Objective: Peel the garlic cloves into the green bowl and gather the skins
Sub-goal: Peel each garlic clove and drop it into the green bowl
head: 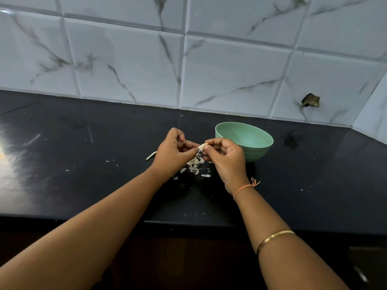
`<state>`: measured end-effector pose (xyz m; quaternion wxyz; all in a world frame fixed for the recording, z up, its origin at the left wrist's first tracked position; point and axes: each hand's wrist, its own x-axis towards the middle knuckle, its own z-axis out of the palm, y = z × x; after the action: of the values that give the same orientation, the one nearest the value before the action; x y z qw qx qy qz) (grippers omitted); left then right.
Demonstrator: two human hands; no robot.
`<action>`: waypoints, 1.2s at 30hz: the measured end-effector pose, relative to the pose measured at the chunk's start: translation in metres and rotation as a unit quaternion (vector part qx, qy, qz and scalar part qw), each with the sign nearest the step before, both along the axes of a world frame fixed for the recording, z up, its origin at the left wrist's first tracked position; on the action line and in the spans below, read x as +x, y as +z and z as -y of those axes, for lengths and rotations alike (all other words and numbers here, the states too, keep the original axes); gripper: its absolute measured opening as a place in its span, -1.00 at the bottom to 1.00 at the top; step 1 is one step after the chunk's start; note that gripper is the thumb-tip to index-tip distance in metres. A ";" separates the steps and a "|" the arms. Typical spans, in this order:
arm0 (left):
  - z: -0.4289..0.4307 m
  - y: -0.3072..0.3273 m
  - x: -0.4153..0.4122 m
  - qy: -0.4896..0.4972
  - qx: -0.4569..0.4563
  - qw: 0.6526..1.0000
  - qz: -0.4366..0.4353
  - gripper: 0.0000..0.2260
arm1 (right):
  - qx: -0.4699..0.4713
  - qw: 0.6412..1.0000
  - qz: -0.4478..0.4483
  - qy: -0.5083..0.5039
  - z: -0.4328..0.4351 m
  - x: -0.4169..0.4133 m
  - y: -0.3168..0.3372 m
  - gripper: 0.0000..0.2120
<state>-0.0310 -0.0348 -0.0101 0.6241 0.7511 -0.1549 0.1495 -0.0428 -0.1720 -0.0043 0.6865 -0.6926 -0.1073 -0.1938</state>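
Above the black counter [104,164], my left hand [173,152] and my right hand [227,156] meet and both pinch one pale garlic clove [202,146] between fingertips. A strip of skin hangs down from the clove. Beneath the hands lies a loose heap of white garlic skins [195,165]. The green bowl [246,141] stands upright just right of my right hand; its visible inside shows no cloves, and the near part is hidden by my hand.
A white stem piece [151,155] lies left of my left hand. Small skin flecks are scattered over the counter. A marble-patterned tiled wall [188,59] rises behind, with a broken hole [311,100] at the right. The counter's front edge [188,222] runs under my forearms.
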 end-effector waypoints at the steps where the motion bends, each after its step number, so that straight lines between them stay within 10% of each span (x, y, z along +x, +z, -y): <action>1: 0.000 0.000 0.000 0.001 -0.005 1.000 -0.001 -0.67 | 0.002 1.000 -0.002 0.002 0.000 0.000 0.000 -0.83; 36: -0.001 -0.001 -0.001 0.005 -0.003 1.000 0.011 -0.62 | -0.061 0.998 0.013 -0.004 0.001 0.004 -0.004 -0.79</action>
<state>-0.0317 -0.0341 -0.0109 0.6238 0.7484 -0.1573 0.1612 -0.0393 -0.1735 -0.0085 0.6405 -0.7311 -0.1255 -0.1988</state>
